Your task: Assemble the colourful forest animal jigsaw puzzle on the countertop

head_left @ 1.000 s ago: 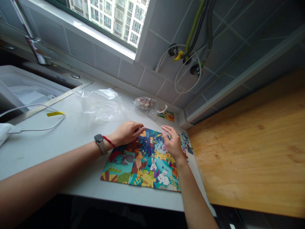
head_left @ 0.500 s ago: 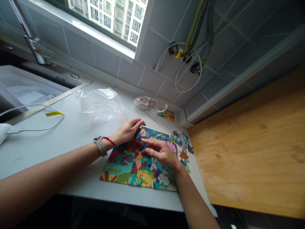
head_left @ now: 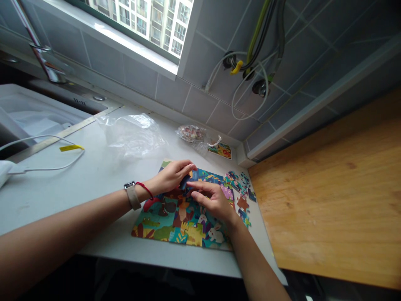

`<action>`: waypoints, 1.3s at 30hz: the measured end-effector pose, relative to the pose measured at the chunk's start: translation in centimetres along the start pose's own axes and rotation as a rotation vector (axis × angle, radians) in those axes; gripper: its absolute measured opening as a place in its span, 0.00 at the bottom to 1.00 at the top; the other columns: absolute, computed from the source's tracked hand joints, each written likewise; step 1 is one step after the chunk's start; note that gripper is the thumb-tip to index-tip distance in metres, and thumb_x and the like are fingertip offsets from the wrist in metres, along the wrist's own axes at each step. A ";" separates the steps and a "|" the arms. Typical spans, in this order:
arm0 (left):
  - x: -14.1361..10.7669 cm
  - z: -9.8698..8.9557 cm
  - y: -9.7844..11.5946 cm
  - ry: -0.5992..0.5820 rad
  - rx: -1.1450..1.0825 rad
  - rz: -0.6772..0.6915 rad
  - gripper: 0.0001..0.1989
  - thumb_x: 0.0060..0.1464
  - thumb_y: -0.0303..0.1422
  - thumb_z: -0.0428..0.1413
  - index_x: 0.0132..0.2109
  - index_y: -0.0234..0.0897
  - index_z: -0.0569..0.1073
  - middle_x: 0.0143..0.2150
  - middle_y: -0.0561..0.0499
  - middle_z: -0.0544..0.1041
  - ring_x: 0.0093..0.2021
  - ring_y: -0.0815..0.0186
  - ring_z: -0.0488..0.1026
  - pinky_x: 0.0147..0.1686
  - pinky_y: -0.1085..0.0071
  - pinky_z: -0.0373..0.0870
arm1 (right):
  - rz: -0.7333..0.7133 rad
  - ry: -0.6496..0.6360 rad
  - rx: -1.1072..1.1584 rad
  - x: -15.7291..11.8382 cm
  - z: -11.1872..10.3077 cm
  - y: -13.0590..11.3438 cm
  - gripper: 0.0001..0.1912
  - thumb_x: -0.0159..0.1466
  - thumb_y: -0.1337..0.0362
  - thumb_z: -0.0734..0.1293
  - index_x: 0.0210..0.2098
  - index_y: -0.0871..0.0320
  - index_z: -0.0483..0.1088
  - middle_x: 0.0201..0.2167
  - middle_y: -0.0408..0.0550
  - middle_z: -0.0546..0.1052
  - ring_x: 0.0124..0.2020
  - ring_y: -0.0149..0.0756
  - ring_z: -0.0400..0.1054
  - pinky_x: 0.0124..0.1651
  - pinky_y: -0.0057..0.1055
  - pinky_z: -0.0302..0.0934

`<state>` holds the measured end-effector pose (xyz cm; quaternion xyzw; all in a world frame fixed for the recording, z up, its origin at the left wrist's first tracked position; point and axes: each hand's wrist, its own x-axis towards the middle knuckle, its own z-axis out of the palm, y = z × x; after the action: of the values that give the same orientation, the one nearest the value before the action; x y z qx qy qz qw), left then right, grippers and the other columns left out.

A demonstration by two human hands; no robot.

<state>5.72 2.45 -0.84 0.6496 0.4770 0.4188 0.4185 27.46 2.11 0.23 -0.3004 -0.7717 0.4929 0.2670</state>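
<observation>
A colourful animal jigsaw puzzle (head_left: 156,223) lies on the white counter, with rabbits, a crocodile and other animals in its joined pieces. Over its upper part, my left hand (head_left: 175,174) is closed with its fingers curled down on a dark blue puzzle piece (head_left: 184,181), partly hidden by the fingers. My right hand (head_left: 213,201) hovers low over the middle of the puzzle, fingers stretched out and apart. Its index fingertip is close to the blue piece; whether they touch I cannot tell. Loose puzzle pieces (head_left: 242,203) lie just right of the puzzle.
A crumpled clear plastic bag (head_left: 134,136) lies behind my left arm. Near the wall are a small clear packet (head_left: 191,133) and a picture card (head_left: 222,150). A white cable (head_left: 56,169) and the sink (head_left: 46,94) are at left; a wooden board (head_left: 328,200) is at right.
My left hand has shifted slightly right and its fingers have come down onto the blue piece, uncovering the puzzle's green upper left corner. My right hand has barely moved.
</observation>
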 end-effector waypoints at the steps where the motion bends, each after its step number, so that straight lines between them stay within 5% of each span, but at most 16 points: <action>1: 0.0 0.0 0.0 -0.006 0.002 0.006 0.24 0.68 0.51 0.48 0.44 0.35 0.78 0.32 0.51 0.76 0.29 0.67 0.69 0.28 0.74 0.66 | 0.011 0.029 -0.005 0.0 0.0 0.1 0.17 0.67 0.53 0.72 0.53 0.50 0.82 0.50 0.50 0.84 0.47 0.44 0.79 0.48 0.38 0.73; 7: 0.0 -0.5 -0.1 0.005 -0.170 -0.067 0.30 0.70 0.55 0.42 0.57 0.35 0.73 0.37 0.47 0.78 0.33 0.64 0.76 0.27 0.73 0.71 | -0.036 0.370 -0.003 0.2 -1.3 0.4 0.13 0.64 0.50 0.74 0.35 0.53 0.82 0.32 0.46 0.83 0.32 0.38 0.74 0.37 0.33 0.67; 13: 0.3 -0.6 -0.5 -0.035 -0.260 -0.082 0.34 0.69 0.58 0.42 0.53 0.32 0.75 0.35 0.46 0.78 0.29 0.65 0.76 0.24 0.72 0.70 | -0.172 0.690 0.180 0.3 -2.4 1.0 0.34 0.71 0.36 0.61 0.21 0.54 0.74 0.21 0.44 0.71 0.28 0.35 0.67 0.36 0.35 0.60; 19: 0.2 -0.7 -0.4 -0.031 -0.246 -0.074 0.36 0.67 0.61 0.43 0.50 0.32 0.76 0.34 0.45 0.79 0.27 0.65 0.75 0.21 0.74 0.67 | -0.183 0.792 0.505 0.7 -4.4 0.7 0.42 0.69 0.29 0.52 0.13 0.54 0.56 0.14 0.38 0.52 0.19 0.31 0.48 0.27 0.33 0.50; 27: 0.2 -0.8 0.1 -0.021 -0.240 -0.072 0.37 0.65 0.63 0.44 0.47 0.32 0.76 0.33 0.45 0.78 0.26 0.66 0.74 0.21 0.74 0.65 | -0.166 0.925 0.651 -0.3 -9.1 2.0 0.41 0.68 0.30 0.58 0.13 0.55 0.52 0.13 0.38 0.53 0.19 0.31 0.51 0.26 0.31 0.52; 33: 0.2 -0.8 -0.1 -0.024 -0.230 -0.060 0.36 0.65 0.63 0.45 0.46 0.32 0.77 0.33 0.45 0.79 0.26 0.66 0.74 0.22 0.73 0.66 | -0.057 0.880 0.358 -0.4 -10.2 3.3 0.36 0.61 0.34 0.70 0.15 0.54 0.56 0.16 0.37 0.57 0.20 0.30 0.53 0.27 0.31 0.53; 39: 0.3 -0.8 -0.4 -0.017 -0.238 -0.046 0.36 0.65 0.63 0.46 0.45 0.32 0.77 0.33 0.45 0.79 0.27 0.65 0.74 0.26 0.70 0.70 | 0.366 0.417 0.213 -1.0 -10.0 4.9 0.30 0.51 0.40 0.80 0.19 0.57 0.66 0.20 0.37 0.65 0.22 0.26 0.55 0.26 0.26 0.53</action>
<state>4.93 2.91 -0.94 0.5875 0.4352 0.4574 0.5063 36.21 9.01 -0.69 -0.4997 -0.5771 0.5386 0.3564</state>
